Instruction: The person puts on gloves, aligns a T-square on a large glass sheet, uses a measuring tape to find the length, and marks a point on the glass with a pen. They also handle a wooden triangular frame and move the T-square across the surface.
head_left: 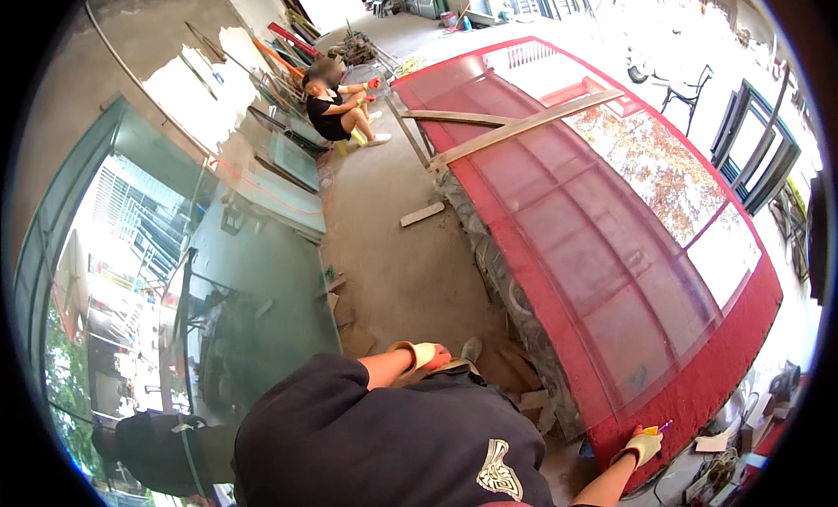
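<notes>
View from the head camera down over the person's dark shirt, with a large glass sheet (pixel 602 236) as the landmark. The sheet lies flat on a red felt tabletop (pixel 698 393), a soft surface that probably spares the glass from scratches and keeps it from sliding. The right hand (pixel 644 443), in a pale work glove, rests at the near corner of the sheet, on the red edge; its fingers are curled round a small yellow and pink pen-like tool (pixel 656 428), held close to the glass edge, apparently ready for marking or scoring. The left hand (pixel 425 356), gloved in pale and red, hangs well to the left of the sheet, over the concrete floor (pixel 393 254); its fingers look loosely bent and hold nothing visible. Two wooden battens (pixel 524 127) lie crossed on the far end of the sheet, possibly as straightedges or weights. Left of the sheet, across the floor, further glass panes (pixel 253 289) lean upright against the wall, the usual way to store them safely. Beyond the sheet's far left corner a seated person (pixel 336 110) in red gloves rests on a low stool.
</notes>
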A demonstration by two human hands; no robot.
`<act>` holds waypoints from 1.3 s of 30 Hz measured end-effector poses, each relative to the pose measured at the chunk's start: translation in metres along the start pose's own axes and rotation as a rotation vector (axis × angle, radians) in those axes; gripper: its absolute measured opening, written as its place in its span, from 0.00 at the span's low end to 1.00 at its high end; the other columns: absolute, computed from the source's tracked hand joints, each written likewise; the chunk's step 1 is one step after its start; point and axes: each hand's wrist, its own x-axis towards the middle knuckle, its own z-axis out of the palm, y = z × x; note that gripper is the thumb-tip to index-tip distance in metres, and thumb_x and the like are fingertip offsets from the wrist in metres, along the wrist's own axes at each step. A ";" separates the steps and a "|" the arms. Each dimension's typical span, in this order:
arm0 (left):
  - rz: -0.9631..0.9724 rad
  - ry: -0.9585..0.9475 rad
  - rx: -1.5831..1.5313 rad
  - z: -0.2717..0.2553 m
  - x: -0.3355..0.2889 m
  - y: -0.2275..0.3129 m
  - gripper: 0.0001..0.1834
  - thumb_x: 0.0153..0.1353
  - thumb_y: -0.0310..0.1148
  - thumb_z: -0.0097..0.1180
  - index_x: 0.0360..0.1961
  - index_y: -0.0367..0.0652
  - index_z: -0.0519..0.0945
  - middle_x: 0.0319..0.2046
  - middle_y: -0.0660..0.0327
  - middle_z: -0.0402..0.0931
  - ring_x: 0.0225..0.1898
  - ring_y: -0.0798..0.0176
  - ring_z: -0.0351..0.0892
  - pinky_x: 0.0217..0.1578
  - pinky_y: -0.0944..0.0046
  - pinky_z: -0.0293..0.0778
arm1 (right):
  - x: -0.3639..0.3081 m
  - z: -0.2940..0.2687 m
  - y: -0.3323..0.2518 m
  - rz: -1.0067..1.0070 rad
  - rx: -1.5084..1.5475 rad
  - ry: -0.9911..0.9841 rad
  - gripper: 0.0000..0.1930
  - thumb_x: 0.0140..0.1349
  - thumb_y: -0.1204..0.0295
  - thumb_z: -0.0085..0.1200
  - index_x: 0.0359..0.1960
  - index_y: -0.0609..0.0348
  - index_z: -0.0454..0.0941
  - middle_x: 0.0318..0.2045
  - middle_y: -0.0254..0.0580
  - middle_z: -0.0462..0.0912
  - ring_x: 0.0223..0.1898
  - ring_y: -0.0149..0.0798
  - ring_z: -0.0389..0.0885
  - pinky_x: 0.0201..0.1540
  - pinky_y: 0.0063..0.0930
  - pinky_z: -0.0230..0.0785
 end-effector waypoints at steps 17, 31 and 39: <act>-0.244 0.008 -0.055 0.009 -0.008 -0.030 0.29 0.66 0.49 0.46 0.59 0.45 0.83 0.48 0.48 0.87 0.52 0.46 0.85 0.55 0.49 0.76 | -0.010 0.000 0.009 -0.228 -0.194 -0.148 0.37 0.53 0.51 0.73 0.57 0.65 0.79 0.56 0.60 0.82 0.58 0.62 0.80 0.62 0.48 0.73; -0.029 0.016 0.012 0.007 -0.003 0.033 0.28 0.66 0.50 0.47 0.59 0.47 0.84 0.54 0.49 0.85 0.57 0.46 0.82 0.58 0.49 0.74 | -0.023 0.008 0.012 -0.209 -0.209 -0.012 0.30 0.52 0.54 0.75 0.49 0.64 0.82 0.49 0.55 0.84 0.53 0.57 0.83 0.57 0.47 0.76; -0.079 -0.010 0.057 0.006 0.020 -0.025 0.21 0.65 0.47 0.45 0.38 0.39 0.79 0.35 0.47 0.82 0.36 0.45 0.76 0.42 0.44 0.70 | -0.026 0.016 0.018 -0.263 -0.071 0.047 0.29 0.50 0.65 0.75 0.52 0.63 0.80 0.51 0.55 0.82 0.53 0.58 0.82 0.56 0.46 0.76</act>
